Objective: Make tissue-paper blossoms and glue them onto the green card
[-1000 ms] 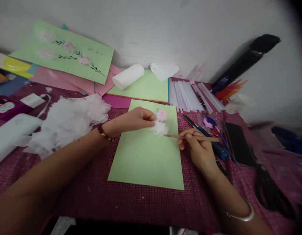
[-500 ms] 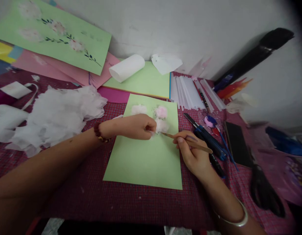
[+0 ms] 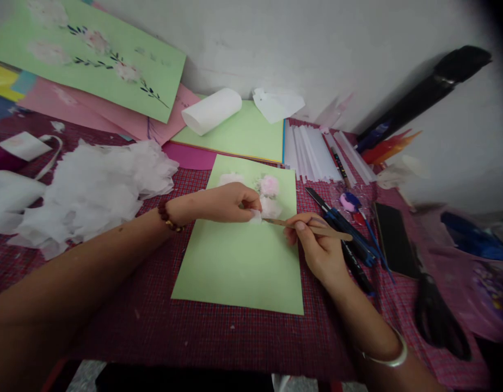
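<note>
A light green paper sheet lies on the red checked cloth in front of me. Near its top sit fluffy tissue flowers, one pink and one white. My left hand rests on the sheet, its fingers pinched on a small white tissue tuft. My right hand grips a thin wooden stick like a pen, its tip touching the tuft by my left fingertips.
A heap of white tissue lies at left. A white roll, coloured sheets and a decorated green sheet lean at the wall. White strips, pens, a dark phone and black scissors lie at right.
My left hand slid down the sheet, uncovering the white flower at top left. My right hand and the stick followed leftward to the tuft. The view shifted slightly left.
</note>
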Available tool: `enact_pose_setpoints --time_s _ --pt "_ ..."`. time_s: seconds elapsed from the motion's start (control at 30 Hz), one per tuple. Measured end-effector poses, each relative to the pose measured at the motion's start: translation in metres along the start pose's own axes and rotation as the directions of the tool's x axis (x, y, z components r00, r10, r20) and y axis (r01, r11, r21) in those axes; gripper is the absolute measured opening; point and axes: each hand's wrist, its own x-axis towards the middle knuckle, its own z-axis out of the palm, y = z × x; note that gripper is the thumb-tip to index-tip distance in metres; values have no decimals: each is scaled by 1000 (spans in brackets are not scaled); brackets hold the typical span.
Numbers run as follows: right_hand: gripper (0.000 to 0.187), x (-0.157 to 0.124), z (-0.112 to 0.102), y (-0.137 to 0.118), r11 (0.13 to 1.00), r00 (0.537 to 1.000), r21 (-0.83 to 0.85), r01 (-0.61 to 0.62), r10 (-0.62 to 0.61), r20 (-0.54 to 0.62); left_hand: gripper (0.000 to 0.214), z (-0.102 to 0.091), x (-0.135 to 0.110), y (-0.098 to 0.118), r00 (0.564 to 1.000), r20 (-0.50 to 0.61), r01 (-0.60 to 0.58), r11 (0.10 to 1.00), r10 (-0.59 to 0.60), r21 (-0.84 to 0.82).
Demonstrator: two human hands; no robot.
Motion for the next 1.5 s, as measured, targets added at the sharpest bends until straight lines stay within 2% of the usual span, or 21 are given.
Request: enact_pose_setpoints --time_s 0.17,0.27,0.33,0.43,0.63,0.83,0.93,1.1,1.27,1.5 --pt "20 6 4 6 998 998 50 -40 42 -44 16 -12 -3 4 1000 -9 22 996 -21 82" --pt "19 8 6 9 991 994 110 -71 79 -74 12 -16 -5 5 1000 30 0 988 -5 154" --pt "18 8 6 11 984 990 148 -99 112 -81 13 -12 -4 4 999 53 -18 986 10 168" --pt "19 8 6 12 975 987 182 -124 140 -80 17 -1 0 4 999 3 -43 987 43 155" --pt "19 9 5 8 972 983 192 -136 156 -94 9 17 10 12 993 -107 67 992 -55 110" --pt "16 2 -1 2 983 971 179 -30 71 -230 7 19 11 13 989 -131 77 994 -66 79" --pt "18 -2 1 -3 994 980 108 6 16 -199 7 20 12 11 987 -146 71 996 -61 63" --pt "18 -3 7 -6 1000 997 7 28 -28 -78 9 21 13 7 986 -160 54 998 -47 39" --pt "16 -2 8 -3 994 997 -87 64 -67 -36 8 21 13 4 988 -151 40 999 -34 36" --pt "14 -5 6 -3 917 981 -350 193 -179 73 11 20 14 6 980 -194 47 998 -52 -29"
